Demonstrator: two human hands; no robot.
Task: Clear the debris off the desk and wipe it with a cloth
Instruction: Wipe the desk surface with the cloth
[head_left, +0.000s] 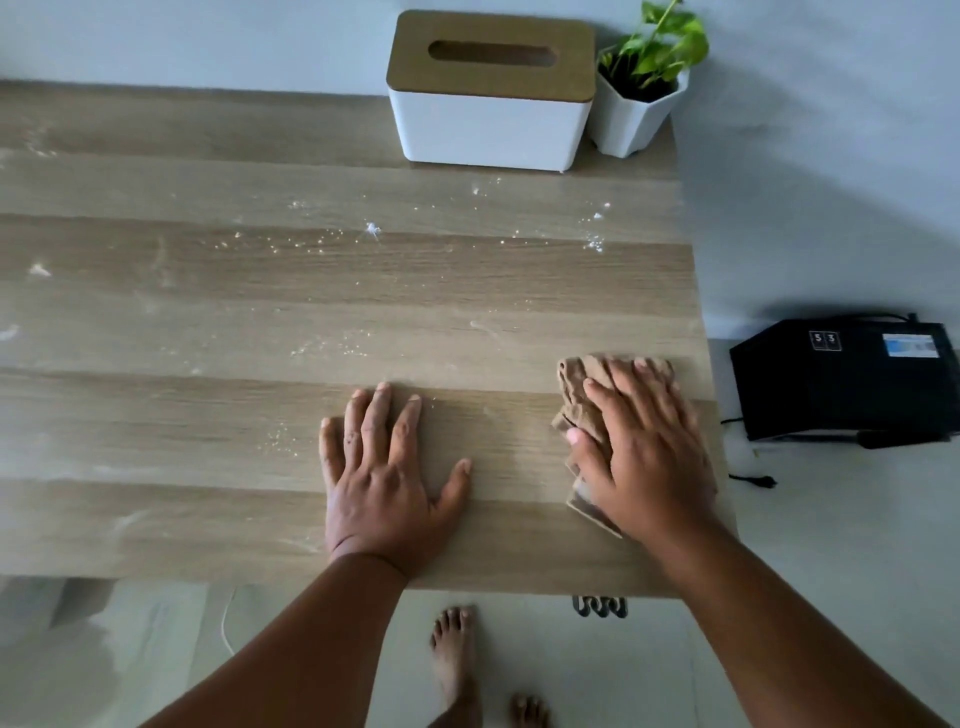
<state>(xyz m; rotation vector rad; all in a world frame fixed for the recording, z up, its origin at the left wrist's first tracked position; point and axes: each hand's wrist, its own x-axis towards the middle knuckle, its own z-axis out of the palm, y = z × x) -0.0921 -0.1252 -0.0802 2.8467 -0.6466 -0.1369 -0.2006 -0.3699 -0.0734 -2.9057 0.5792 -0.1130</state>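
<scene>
Tan cloth lies bunched under the right hand, whose fingers are spread nearly flat and press down on it rather than curl round it; it sits at about four o'clock on the desk, close to the right edge. The left hand rests palm-down on bare wood at about six o'clock, fingers straight and splayed, holding nothing.

White crumbs and powder are scattered from about nine o'clock through the middle to about one o'clock, with pale smears toward the left side.

Judged from this, the main risk is a dry swipe spreading the powder into more streaks instead of gathering it. A push toward three o'clock would likely tip debris off the edge onto the black box on the floor. A sweep toward twelve o'clock could pack crumbs against the tissue box or nudge the plant pot standing just beside it at the desk's corner.
</scene>
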